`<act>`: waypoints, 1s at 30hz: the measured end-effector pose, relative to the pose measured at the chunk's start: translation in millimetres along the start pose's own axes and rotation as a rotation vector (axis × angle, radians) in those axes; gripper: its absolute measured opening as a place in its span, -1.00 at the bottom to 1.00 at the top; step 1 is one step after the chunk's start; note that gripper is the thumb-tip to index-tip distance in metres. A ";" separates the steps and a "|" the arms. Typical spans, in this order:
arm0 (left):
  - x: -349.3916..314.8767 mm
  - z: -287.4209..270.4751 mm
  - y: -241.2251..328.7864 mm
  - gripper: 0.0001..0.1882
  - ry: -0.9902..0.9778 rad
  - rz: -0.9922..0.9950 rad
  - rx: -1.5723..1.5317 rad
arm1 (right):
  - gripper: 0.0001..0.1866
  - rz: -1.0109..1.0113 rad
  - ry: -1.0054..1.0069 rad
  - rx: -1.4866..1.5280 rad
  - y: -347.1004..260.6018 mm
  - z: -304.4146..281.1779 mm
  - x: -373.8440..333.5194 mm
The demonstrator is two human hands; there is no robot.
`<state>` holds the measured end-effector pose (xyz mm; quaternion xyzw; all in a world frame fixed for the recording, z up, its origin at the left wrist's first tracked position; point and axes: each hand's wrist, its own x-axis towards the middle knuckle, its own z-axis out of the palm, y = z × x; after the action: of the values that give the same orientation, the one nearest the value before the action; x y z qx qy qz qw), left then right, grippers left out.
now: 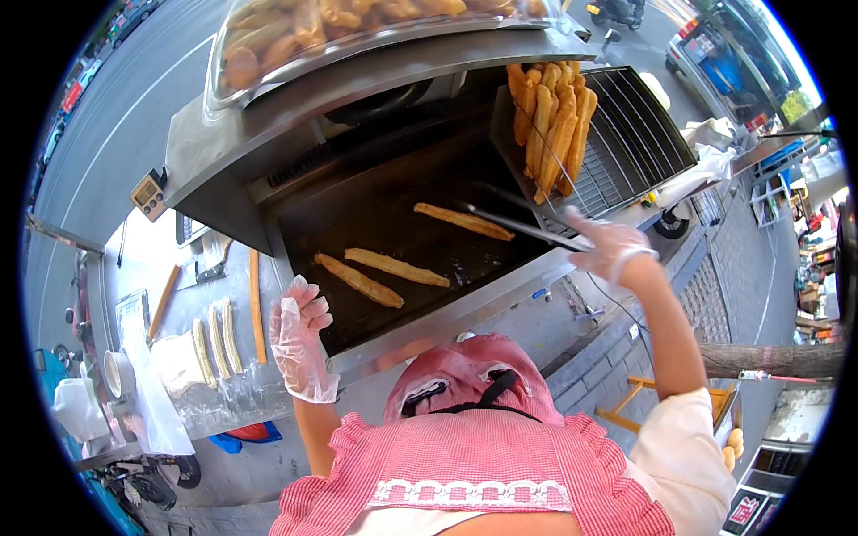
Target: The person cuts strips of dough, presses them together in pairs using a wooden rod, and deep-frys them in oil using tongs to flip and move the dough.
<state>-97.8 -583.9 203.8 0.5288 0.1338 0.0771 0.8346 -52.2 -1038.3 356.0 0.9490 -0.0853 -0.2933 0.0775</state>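
in fryer [384, 210], three dough sticks [397, 267]

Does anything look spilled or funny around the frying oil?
No, nothing stands out: three dough sticks lie in the oil, golden ones stand bunched at the wire rack, and pale strips lie side by side.
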 end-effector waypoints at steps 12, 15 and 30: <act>-54.0 -72.4 12.7 -0.59 0.378 0.007 0.024 | -0.10 -0.139 -0.082 -0.252 -124.4 114.9 257.0; -49.8 -80.6 12.4 -0.49 0.333 0.000 0.072 | -0.12 -0.135 -0.085 -0.240 -121.8 101.0 243.2; 11.3 -46.1 1.3 -0.44 0.179 -0.026 0.049 | -0.34 0.680 -0.827 1.554 -14.1 172.4 107.1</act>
<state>-101.1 -540.5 184.6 0.5382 0.2165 0.1097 0.8071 -61.8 -1063.6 154.3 0.4798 -0.5500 -0.4295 -0.5318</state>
